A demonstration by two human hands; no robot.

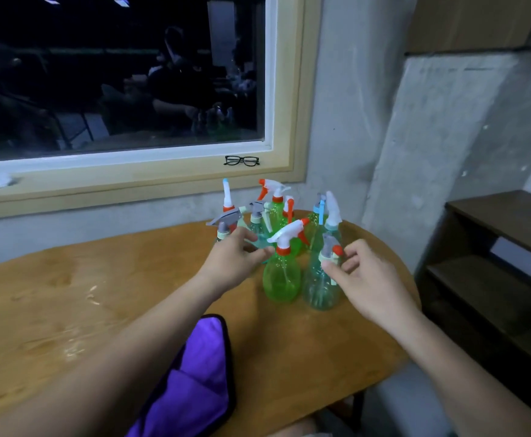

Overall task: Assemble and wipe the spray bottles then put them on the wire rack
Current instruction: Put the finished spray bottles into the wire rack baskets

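As the right hand (365,279) pinches the cap (329,252) on the upright teal bottle (317,288), standing toward the right edge of the table (68,294), the left hand (232,260) grips a second bottle (260,244) just to its left.

Table (68,294) across lower frame. Spray bottle cluster (273,212) on table, frame centre, below window (116,74). Left front bottle (281,279) just beside right front bottle (317,288). Left hand (232,260) at cluster's left. Right hand (365,279) at cluster's right, fingers round right front bottle's neck. Cloth (195,380) on table's near edge, bottom centre. Glasses (242,160) on sill above cluster. Shelf unit (510,216) at right edge.
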